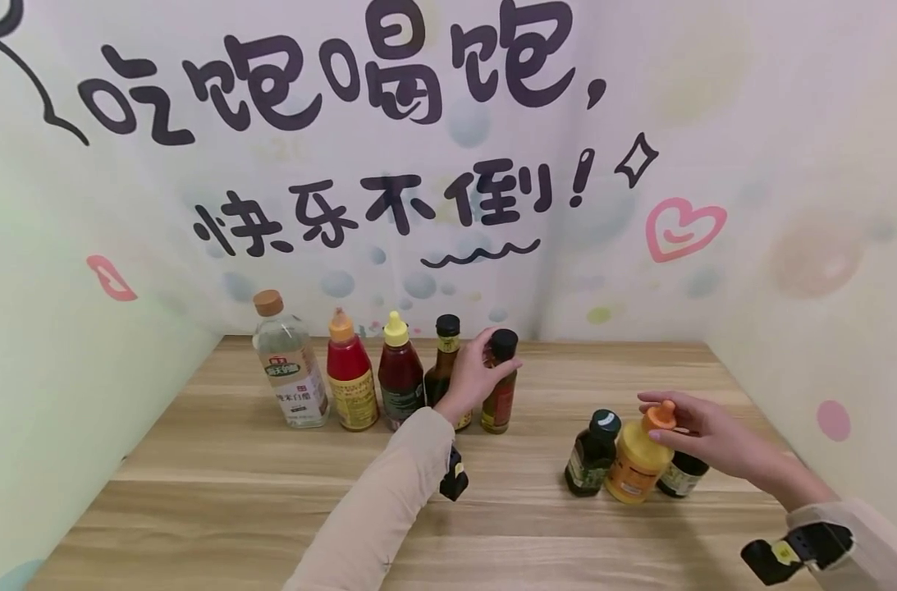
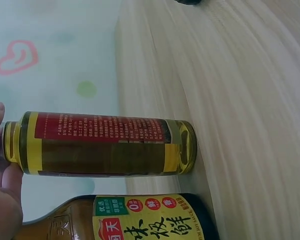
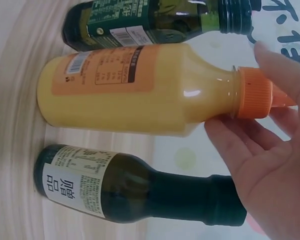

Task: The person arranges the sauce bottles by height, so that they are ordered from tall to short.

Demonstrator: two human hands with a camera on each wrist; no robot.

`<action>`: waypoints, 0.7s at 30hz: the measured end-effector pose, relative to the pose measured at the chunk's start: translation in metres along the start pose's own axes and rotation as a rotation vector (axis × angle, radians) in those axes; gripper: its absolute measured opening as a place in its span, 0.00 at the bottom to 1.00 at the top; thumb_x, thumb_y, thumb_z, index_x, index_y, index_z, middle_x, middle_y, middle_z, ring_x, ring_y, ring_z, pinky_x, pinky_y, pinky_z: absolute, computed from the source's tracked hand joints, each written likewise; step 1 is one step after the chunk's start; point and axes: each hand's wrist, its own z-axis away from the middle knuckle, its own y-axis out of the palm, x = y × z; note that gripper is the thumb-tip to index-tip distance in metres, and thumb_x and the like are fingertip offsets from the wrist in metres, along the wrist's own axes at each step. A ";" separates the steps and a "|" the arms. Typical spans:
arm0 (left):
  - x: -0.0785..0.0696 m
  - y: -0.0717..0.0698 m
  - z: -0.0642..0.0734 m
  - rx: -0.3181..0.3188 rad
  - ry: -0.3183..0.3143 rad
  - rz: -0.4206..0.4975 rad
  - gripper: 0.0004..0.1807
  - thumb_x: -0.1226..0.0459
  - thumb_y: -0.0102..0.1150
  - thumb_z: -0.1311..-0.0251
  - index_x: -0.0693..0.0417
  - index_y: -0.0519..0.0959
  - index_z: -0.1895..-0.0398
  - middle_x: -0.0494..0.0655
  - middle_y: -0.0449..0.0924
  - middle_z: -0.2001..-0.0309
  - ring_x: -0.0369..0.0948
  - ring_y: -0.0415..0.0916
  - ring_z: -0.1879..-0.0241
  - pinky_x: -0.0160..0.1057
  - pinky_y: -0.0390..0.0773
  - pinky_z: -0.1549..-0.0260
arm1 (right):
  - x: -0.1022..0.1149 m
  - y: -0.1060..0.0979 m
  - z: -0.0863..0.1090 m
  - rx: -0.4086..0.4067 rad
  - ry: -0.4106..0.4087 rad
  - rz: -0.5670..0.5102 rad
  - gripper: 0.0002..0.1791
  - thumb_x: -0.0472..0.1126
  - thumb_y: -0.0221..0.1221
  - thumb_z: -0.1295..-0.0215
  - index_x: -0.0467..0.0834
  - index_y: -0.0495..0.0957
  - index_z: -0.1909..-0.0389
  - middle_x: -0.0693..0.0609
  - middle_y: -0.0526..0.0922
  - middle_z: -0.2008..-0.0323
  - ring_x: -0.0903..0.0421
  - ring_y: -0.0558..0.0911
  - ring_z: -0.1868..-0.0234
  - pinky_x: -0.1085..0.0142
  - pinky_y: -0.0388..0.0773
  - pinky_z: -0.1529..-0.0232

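My left hand (image 1: 472,379) grips the black-capped oil bottle (image 1: 500,406) at its neck, thumb and fingers on either side. Its red and yellow label shows in the left wrist view, where the oil bottle (image 2: 105,145) stands upright on the wood. Beside it is a soy sauce bottle (image 2: 150,217) with a yellow label. Over on the right, my right hand (image 1: 725,435) holds a yellow squeeze bottle (image 1: 633,468) around its orange cap (image 3: 255,92). A dark green bottle (image 1: 590,460) stands left of it, and another dark bottle (image 3: 125,185) right of it, partly hidden by the hand.
Left of the soy sauce stand a dark red sauce bottle (image 1: 401,382) with a yellow tip, a red sauce bottle (image 1: 352,386) with an orange tip, and a clear vinegar bottle (image 1: 293,373). A printed cloth backdrop (image 1: 603,271) rises behind the wooden table (image 1: 234,501).
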 end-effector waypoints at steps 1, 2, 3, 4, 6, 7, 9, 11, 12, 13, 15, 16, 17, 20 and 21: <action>0.000 0.000 0.000 -0.003 -0.003 -0.001 0.28 0.62 0.63 0.51 0.58 0.69 0.45 0.51 0.77 0.58 0.40 0.73 0.66 0.34 0.73 0.66 | 0.000 0.000 0.001 0.004 -0.004 -0.011 0.24 0.36 0.56 0.41 0.31 0.64 0.45 0.34 0.73 0.52 0.74 0.71 0.56 0.72 0.75 0.63; 0.001 0.000 0.000 -0.006 -0.001 -0.001 0.28 0.62 0.63 0.50 0.59 0.69 0.45 0.51 0.77 0.59 0.39 0.72 0.67 0.33 0.73 0.67 | -0.001 0.001 0.001 0.005 -0.005 -0.028 0.25 0.36 0.56 0.42 0.30 0.64 0.45 0.32 0.72 0.52 0.75 0.71 0.56 0.72 0.75 0.63; 0.001 0.001 0.000 -0.009 -0.002 -0.005 0.28 0.62 0.63 0.50 0.59 0.68 0.44 0.51 0.78 0.59 0.39 0.72 0.67 0.33 0.72 0.68 | -0.001 0.001 0.001 0.002 -0.007 -0.038 0.25 0.35 0.57 0.42 0.29 0.64 0.45 0.32 0.71 0.52 0.75 0.71 0.57 0.72 0.75 0.64; 0.001 0.001 0.000 -0.011 -0.002 -0.006 0.28 0.62 0.63 0.50 0.58 0.68 0.44 0.51 0.78 0.59 0.39 0.71 0.68 0.32 0.72 0.68 | -0.001 0.001 0.002 -0.003 -0.011 -0.039 0.25 0.35 0.58 0.43 0.29 0.64 0.46 0.31 0.71 0.52 0.75 0.71 0.57 0.72 0.75 0.64; 0.002 0.002 0.000 -0.015 -0.001 -0.006 0.28 0.61 0.63 0.50 0.59 0.68 0.44 0.51 0.78 0.58 0.38 0.72 0.67 0.31 0.72 0.68 | -0.001 0.002 0.002 -0.022 -0.007 -0.026 0.25 0.35 0.58 0.44 0.28 0.65 0.47 0.31 0.71 0.52 0.75 0.72 0.58 0.72 0.76 0.65; 0.002 0.002 0.000 -0.015 -0.001 -0.002 0.29 0.61 0.63 0.50 0.59 0.68 0.44 0.51 0.78 0.57 0.39 0.73 0.65 0.31 0.72 0.67 | -0.001 0.003 0.002 -0.033 -0.005 -0.015 0.24 0.35 0.58 0.44 0.29 0.66 0.48 0.32 0.72 0.53 0.74 0.72 0.59 0.72 0.76 0.66; 0.003 0.002 0.001 -0.016 -0.001 0.000 0.29 0.61 0.63 0.50 0.59 0.68 0.44 0.52 0.77 0.57 0.40 0.74 0.63 0.32 0.73 0.66 | -0.001 0.004 0.001 -0.051 0.000 -0.004 0.22 0.34 0.58 0.44 0.29 0.67 0.49 0.32 0.73 0.54 0.74 0.73 0.60 0.71 0.76 0.67; 0.003 0.001 0.001 -0.014 -0.004 0.003 0.29 0.62 0.63 0.50 0.60 0.67 0.44 0.53 0.77 0.56 0.41 0.75 0.62 0.33 0.73 0.65 | -0.001 0.005 0.001 -0.068 0.008 0.009 0.21 0.34 0.58 0.43 0.30 0.68 0.49 0.33 0.74 0.56 0.74 0.73 0.61 0.71 0.76 0.67; 0.003 0.001 0.001 -0.014 -0.004 0.002 0.29 0.62 0.63 0.50 0.60 0.67 0.43 0.53 0.77 0.56 0.42 0.75 0.62 0.33 0.73 0.65 | -0.002 0.006 0.000 -0.072 0.015 0.008 0.21 0.34 0.58 0.43 0.30 0.68 0.49 0.33 0.74 0.56 0.73 0.74 0.61 0.71 0.76 0.67; 0.002 0.001 0.002 -0.014 -0.005 0.001 0.29 0.62 0.63 0.50 0.60 0.67 0.43 0.53 0.78 0.57 0.42 0.75 0.63 0.33 0.73 0.65 | -0.002 0.006 0.000 -0.078 0.021 0.010 0.21 0.34 0.58 0.43 0.31 0.68 0.49 0.33 0.74 0.55 0.73 0.74 0.61 0.71 0.76 0.67; 0.002 0.001 0.002 -0.016 -0.002 -0.002 0.30 0.62 0.63 0.50 0.61 0.67 0.43 0.53 0.78 0.57 0.42 0.75 0.63 0.33 0.73 0.65 | -0.003 0.006 0.000 -0.087 0.033 0.009 0.21 0.35 0.58 0.43 0.31 0.69 0.49 0.33 0.74 0.55 0.73 0.74 0.61 0.71 0.76 0.67; 0.002 0.001 0.002 -0.016 0.000 -0.001 0.29 0.62 0.63 0.50 0.61 0.67 0.43 0.53 0.78 0.57 0.42 0.75 0.63 0.33 0.73 0.65 | -0.003 0.007 0.000 -0.092 0.035 0.009 0.21 0.35 0.58 0.44 0.31 0.69 0.49 0.33 0.74 0.55 0.72 0.74 0.61 0.71 0.76 0.67; 0.003 0.002 0.002 -0.015 0.003 -0.001 0.29 0.62 0.63 0.50 0.61 0.67 0.43 0.53 0.78 0.57 0.42 0.75 0.63 0.32 0.73 0.65 | -0.004 0.007 0.000 -0.095 0.037 0.006 0.21 0.35 0.58 0.44 0.32 0.69 0.50 0.33 0.74 0.55 0.72 0.74 0.61 0.71 0.76 0.68; 0.003 0.002 0.002 -0.018 0.003 -0.001 0.29 0.62 0.63 0.50 0.60 0.68 0.44 0.53 0.78 0.57 0.41 0.75 0.63 0.32 0.74 0.65 | -0.004 0.008 0.000 -0.107 0.022 0.003 0.20 0.34 0.59 0.45 0.31 0.70 0.51 0.34 0.75 0.56 0.72 0.75 0.62 0.71 0.76 0.69; 0.003 0.002 0.002 -0.019 0.000 -0.003 0.29 0.62 0.63 0.50 0.59 0.68 0.44 0.52 0.78 0.57 0.41 0.75 0.62 0.32 0.74 0.65 | -0.004 0.008 0.000 -0.110 0.011 0.003 0.20 0.33 0.59 0.45 0.30 0.70 0.52 0.34 0.76 0.57 0.72 0.75 0.63 0.71 0.77 0.69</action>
